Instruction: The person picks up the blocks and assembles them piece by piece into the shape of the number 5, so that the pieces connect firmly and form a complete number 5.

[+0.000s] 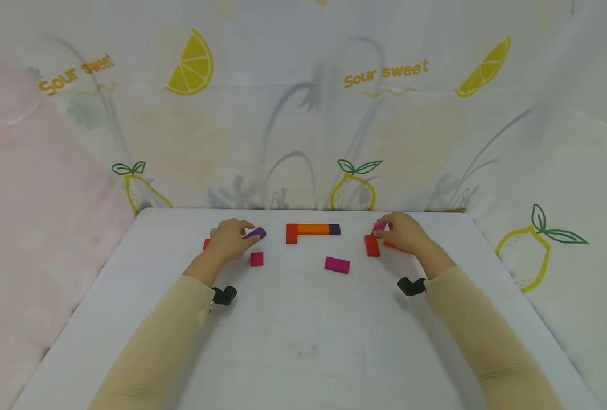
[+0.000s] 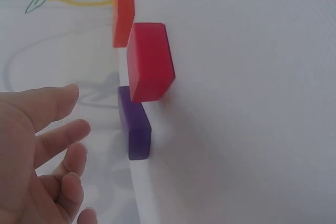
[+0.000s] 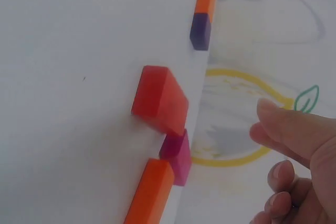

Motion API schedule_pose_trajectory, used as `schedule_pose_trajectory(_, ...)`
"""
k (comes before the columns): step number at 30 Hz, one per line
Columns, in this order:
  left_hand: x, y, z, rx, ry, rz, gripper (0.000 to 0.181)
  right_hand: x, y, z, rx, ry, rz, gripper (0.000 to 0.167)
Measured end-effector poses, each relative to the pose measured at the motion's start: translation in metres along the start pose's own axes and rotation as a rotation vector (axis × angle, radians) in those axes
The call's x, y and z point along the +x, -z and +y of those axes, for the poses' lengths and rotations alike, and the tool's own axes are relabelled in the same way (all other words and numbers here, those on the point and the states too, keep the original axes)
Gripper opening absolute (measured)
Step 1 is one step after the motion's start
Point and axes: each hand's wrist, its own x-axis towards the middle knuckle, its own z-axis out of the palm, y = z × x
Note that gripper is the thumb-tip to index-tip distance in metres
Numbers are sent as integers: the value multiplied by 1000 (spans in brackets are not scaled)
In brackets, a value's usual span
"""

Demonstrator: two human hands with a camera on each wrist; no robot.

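My left hand hovers at the table's left rear, beside a tilted purple block. In the left wrist view its fingers are loosely bent, apart from the purple block and a crimson block. A red block is partly hidden behind that hand. At the right rear, my right hand is near a magenta block, a red block and an orange block. Its thumb and index finger are close together, with nothing visible between them in the right wrist view.
In the back middle, an upright-lying red block meets a long orange block with a dark purple block at its right end. A magenta block lies nearer. Behind the white table hangs a lemon-print cloth.
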Motion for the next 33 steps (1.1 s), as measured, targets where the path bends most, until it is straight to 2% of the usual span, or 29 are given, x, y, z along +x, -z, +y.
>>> schedule_pose_trajectory(6, -1, -1, -12, 20, 12, 9, 44, -11, 2, 18, -16, -45, -12, 37)
schedule_pose_trajectory(17, 3, -18, -26, 24, 51, 8, 47, -24, -5, 45, -23, -71, 3, 38)
schedule_pose_trajectory(24, 3, -19, -28, -8, 62, 34, 44, -25, -10, 62, -18, -81, 14, 40)
schedule_pose_trajectory(33, 6, -18, -27, 21, 75, 34, 45, -23, -8, 73, -19, -133, -12, 39)
